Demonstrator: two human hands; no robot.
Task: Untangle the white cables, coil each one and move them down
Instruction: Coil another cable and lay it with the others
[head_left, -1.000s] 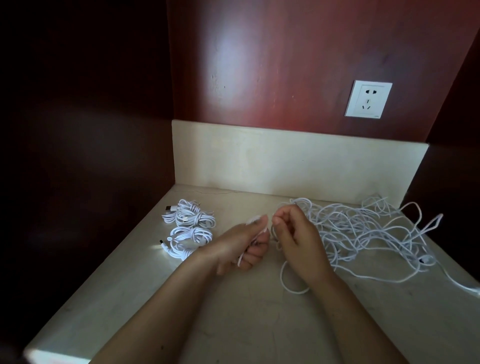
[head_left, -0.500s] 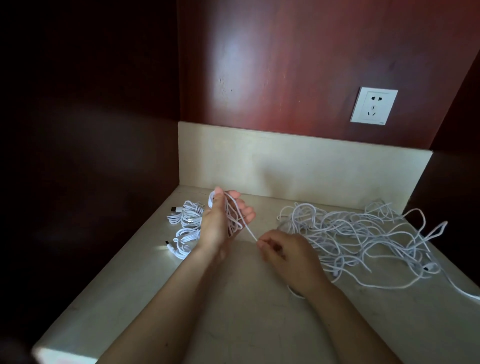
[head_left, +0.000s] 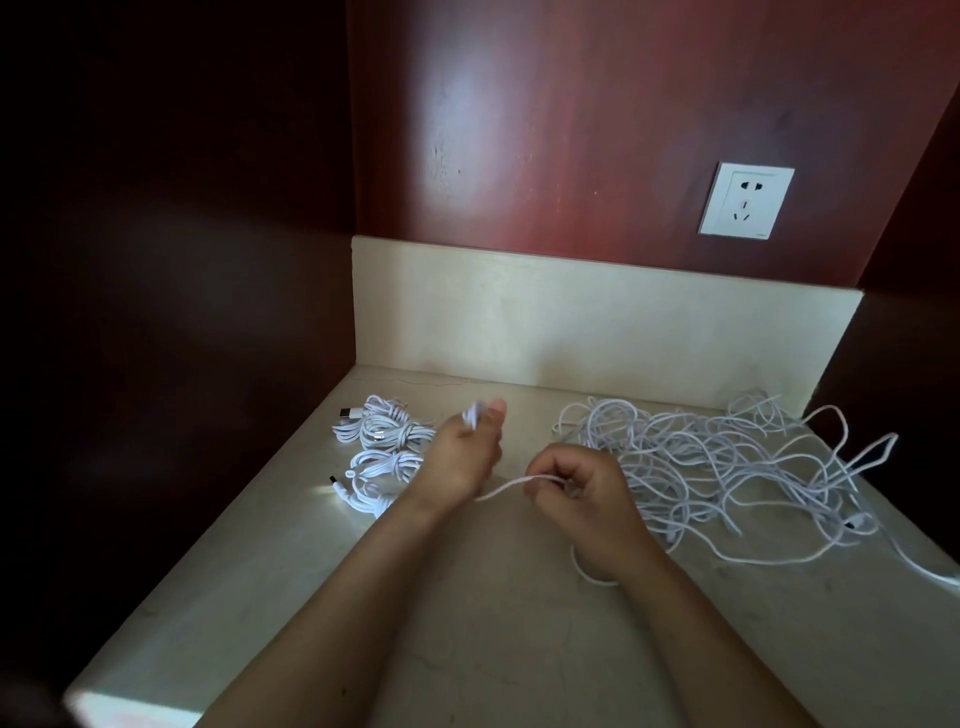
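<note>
Coiling is in progress on one white cable (head_left: 501, 488). The left hand (head_left: 457, 462) grasps a few turns of it between thumb and fingers, raised above the desk (head_left: 467, 623), apparently so that each new turn can pass around the hand without dragging. The right hand (head_left: 582, 499) is clenched on the same cable and pinches the strand near the left wrist. It acts as the feed, holding the run taut between the two hands so that the turns lie even.

Below the right wrist the cable drops to the desk in a slack loop and leads toward the tangled pile (head_left: 727, 467), which lies on the right half of the desk near the backsplash (head_left: 571, 322). Whether the strand is fully free of that pile cannot be told.

The coiled bundles (head_left: 387, 434) lie at the left, just beside the left hand and well apart from the pile — finished work is separated from loose cable. Judgement: the task is partly done — most of the cable is tangled.
</note>
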